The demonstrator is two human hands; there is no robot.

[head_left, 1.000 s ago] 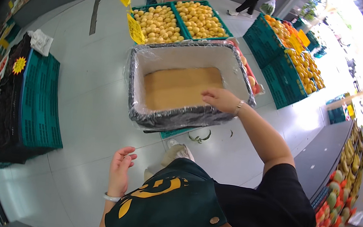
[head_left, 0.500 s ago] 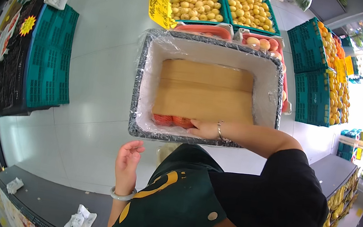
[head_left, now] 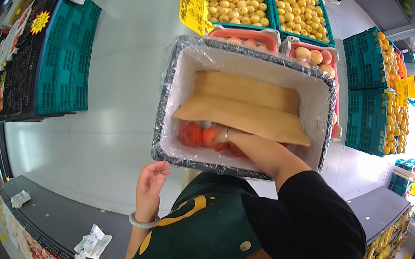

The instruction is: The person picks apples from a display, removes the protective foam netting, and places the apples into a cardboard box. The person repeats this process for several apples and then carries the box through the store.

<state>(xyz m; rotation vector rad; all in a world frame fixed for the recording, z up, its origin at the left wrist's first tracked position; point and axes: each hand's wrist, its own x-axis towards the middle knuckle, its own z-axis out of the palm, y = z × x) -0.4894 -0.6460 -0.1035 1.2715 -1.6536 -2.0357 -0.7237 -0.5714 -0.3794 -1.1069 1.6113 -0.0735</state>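
Pale tiled shop floor point(head_left: 122, 96) around a white-walled, dark-rimmed box lined with clear film point(head_left: 180, 94). Brown cardboard sheet point(head_left: 241, 117): near edge raised, far part flat. Round orange-red fruit in red mesh point(head_left: 191, 134) partly uncovered inside, along the near wall. Right hand point(head_left: 219, 134) at the fruit; grip hidden, cannot tell. Left hand point(head_left: 151, 181) empty, fingers loosely curled.

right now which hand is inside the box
The right hand, down by the red netted fruit; the left hand is outside the box.
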